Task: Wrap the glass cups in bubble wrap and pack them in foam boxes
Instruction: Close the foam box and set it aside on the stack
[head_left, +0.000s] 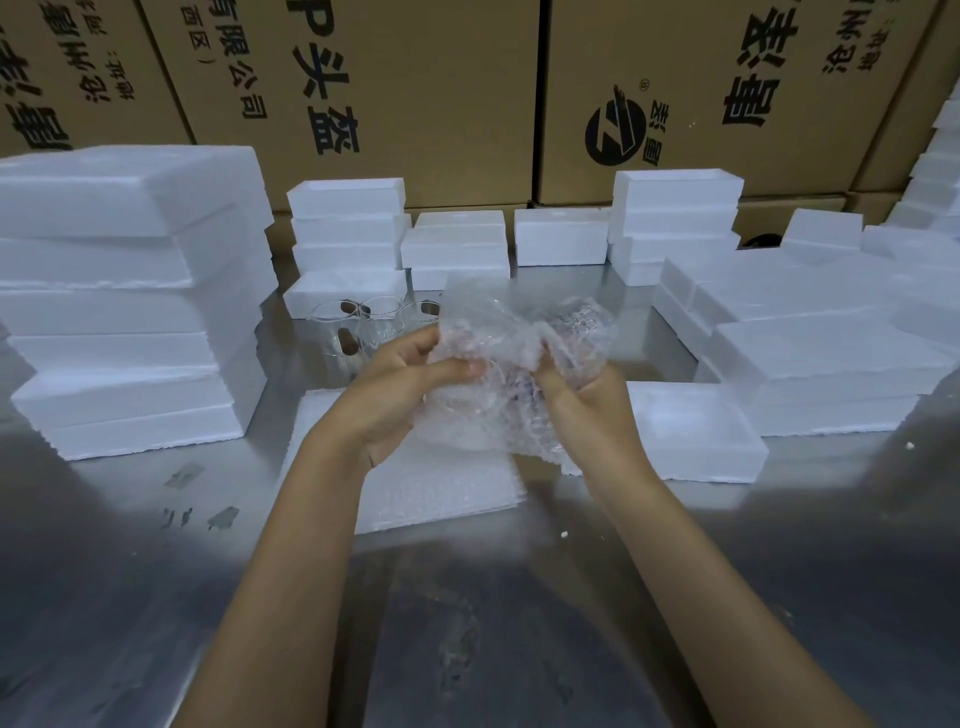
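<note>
Above the middle of the table (156, 597), left hand (400, 384) and right hand (582, 395) both grip the bubble wrap (514, 358) bundle: tuck loose ends snugly before boxing.

Both hands met above the middle of the table (156, 597), the left hand (400, 387) and the right hand (587, 395) gripping a bundle of bubble wrap (519, 353) between them. Beneath the bundle a stack of flat bubble wrap sheets (441, 488) lay on the table. Just right of the sheets sat an open foam box (691, 431). Behind the left hand stood several glass cups (363, 322), close together. A tall stack of foam boxes (130, 301) rose at the left, lower stacks (348, 244) lined the back, and more foam pieces (810, 332) were piled at the right. Cardboard cartons (415, 104) formed a wall behind everything.
</note>
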